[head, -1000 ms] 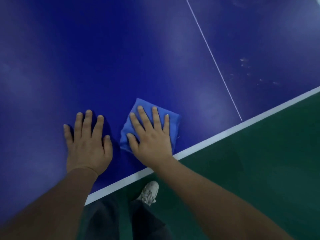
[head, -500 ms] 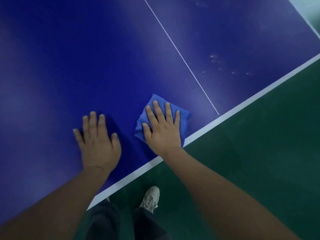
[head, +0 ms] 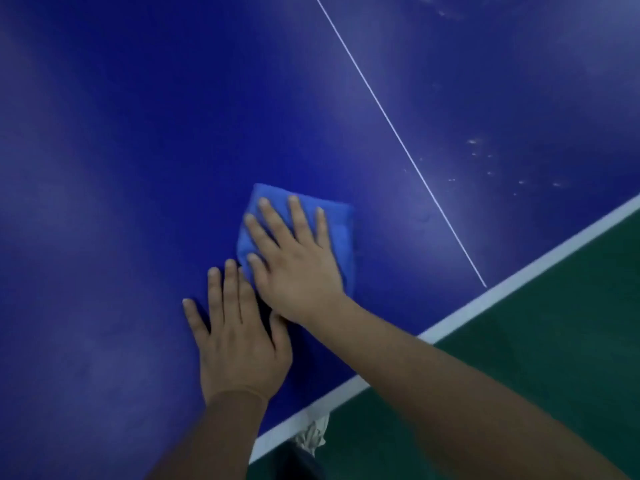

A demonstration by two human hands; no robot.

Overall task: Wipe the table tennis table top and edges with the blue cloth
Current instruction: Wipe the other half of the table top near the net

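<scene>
right hand point(head: 294, 263) flat on blue cloth point(head: 337, 223)

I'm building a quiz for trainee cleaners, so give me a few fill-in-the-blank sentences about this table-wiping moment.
1. The right hand lies flat on the cloth, whose colour is ____.
2. The left hand rests flat on the table top and holds ____.
3. Pale specks lie across the thin ____ line from the cloth.
4. The floor beside the table is ____.

Missing words: blue; nothing; white; green.
</scene>
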